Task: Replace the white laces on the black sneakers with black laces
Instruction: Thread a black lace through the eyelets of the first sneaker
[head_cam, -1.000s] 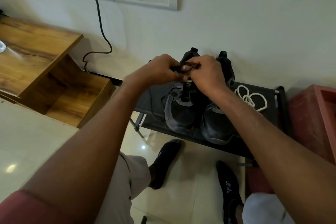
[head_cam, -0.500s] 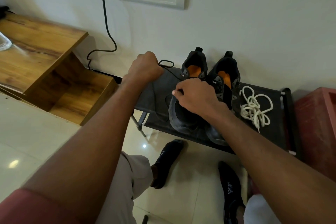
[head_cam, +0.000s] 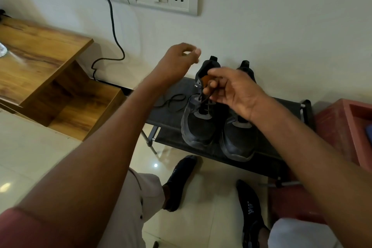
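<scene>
Item, as I read it: black lace (head_cam: 203, 100) on left sneaker (head_cam: 198, 121), frame ctr, runs up into right hand (head_cam: 234, 90), pinched; left hand (head_cam: 177, 60) upper ctr, farther, fingers loose, grip unclear.

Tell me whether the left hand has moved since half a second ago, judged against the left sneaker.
Yes. The left hand has risen and shifted right, from low over the rack beside the left sneaker to a spot level with that shoe's heel tab.

Left hand (head_cam: 177, 60) raised, now empty.
</scene>
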{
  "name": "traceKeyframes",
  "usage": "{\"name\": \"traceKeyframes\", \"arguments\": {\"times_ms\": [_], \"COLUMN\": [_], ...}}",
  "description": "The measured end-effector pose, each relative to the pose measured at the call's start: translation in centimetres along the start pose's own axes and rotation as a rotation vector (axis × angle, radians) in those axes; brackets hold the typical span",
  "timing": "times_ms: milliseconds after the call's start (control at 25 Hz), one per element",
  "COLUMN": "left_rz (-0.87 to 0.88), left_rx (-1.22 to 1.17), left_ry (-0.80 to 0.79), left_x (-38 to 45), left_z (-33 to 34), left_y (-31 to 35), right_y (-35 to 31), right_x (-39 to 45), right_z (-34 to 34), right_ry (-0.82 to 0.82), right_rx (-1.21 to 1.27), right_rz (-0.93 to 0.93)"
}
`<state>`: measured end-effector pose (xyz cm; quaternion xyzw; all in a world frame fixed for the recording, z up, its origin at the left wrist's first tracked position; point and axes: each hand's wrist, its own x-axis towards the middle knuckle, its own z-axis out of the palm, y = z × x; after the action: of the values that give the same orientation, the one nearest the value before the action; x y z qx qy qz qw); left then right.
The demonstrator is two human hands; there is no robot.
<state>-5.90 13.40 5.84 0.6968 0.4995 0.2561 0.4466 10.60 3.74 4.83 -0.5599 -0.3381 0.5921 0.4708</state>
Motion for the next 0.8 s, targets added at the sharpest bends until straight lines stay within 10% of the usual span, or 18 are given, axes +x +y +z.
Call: {"name": "traceKeyframes", "arguments": {"times_ms": [240,520,800], "left_rz": [0.093,-0.14,0.105], "left_rx": [-0.236,0.812,-0.081], "left_ry": [-0.384,-0.286,-0.445], "left_x": [-1.4,-0.6,-1.6], "left_z": [2.0,-1.8,0.3], "left_y": [2.1,-3.2,0.2], "right_y": [-3.9,-1.8,-0.8], "right_x": [-1.6,-1.3,0.1], "right_z": [-3.3,-5.5,-1.9], "right_ry": [0.216,0.294,0.195], "right_rx": [0.138,-0.291,-0.277], "right_rz": [-0.368,-0.246,-0.21]}}
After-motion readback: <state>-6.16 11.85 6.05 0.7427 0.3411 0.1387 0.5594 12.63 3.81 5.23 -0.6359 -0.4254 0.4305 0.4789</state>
